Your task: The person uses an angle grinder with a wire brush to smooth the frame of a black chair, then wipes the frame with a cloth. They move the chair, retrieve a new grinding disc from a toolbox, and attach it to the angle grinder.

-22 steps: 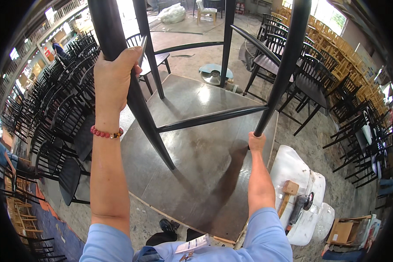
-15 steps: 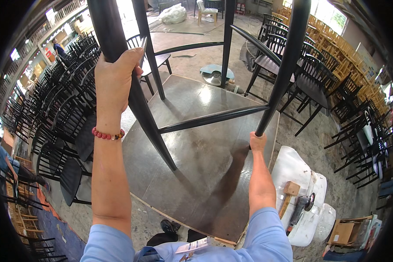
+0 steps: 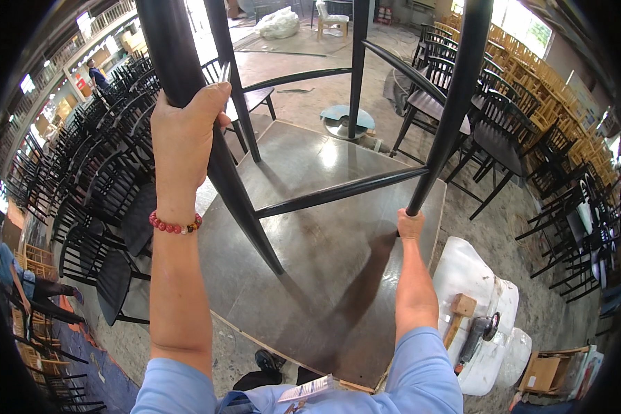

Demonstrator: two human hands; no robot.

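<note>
Left grip [image 3: 186,134] and right grip [image 3: 411,225] clamp black legs [image 3: 229,181] above grey worktop [image 3: 310,252]; chairs [image 3: 493,150] line the room [image 3: 490,224].

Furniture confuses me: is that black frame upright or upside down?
Upright, it seems: the black frame has its leg ends pointing down toward the grey board.

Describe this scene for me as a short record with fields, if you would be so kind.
Left grip: closed around the near left leg
Right grip: closed around the near right leg, at its lower end
Held piece: black frame, legs joined by rungs; top out of view
Beneath: dark grey board
Right side: wooden mallet and power tool on a white bundle
Surroundings: many black chairs
</note>
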